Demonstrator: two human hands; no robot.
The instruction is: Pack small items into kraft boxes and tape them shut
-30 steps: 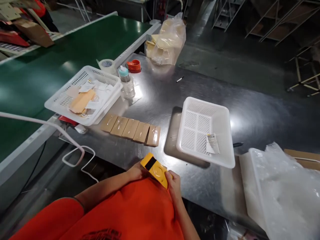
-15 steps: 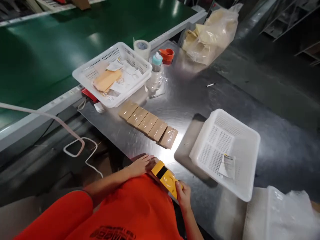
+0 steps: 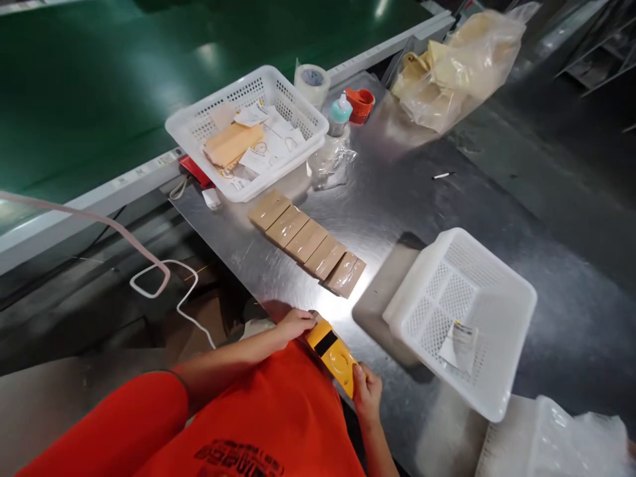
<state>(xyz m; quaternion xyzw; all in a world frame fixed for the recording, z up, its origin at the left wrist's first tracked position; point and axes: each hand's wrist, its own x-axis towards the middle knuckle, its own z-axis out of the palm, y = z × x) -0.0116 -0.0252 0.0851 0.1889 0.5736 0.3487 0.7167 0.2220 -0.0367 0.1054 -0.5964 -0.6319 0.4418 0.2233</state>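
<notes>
A yellow package (image 3: 340, 363) with a black band is held between my hands at the table's near edge, close to the orange shirt. My left hand (image 3: 297, 324) pinches its upper left end, fingers closed. At the lower right end, my right hand (image 3: 366, 392) grips it with thumb and curled fingers. Beyond them, several brown boxes (image 3: 307, 240) with shiny clear tape stand side by side in a slanting row. To the right, a white basket (image 3: 521, 298) holds a small printed packet (image 3: 460, 346).
Another white basket (image 3: 318, 136) with papers stands at the back left, beside a tape roll (image 3: 313, 79), a teal-topped bottle (image 3: 340, 114) and an orange-red ring-shaped object (image 3: 360, 105). A plastic bag (image 3: 462, 73) lies farther back. A pen (image 3: 442, 175) rests on the metal table (image 3: 397, 199).
My left hand has closed from spread fingers into a pinch on the package's end. The view has shifted, so the baskets and boxes appear slightly farther right.
</notes>
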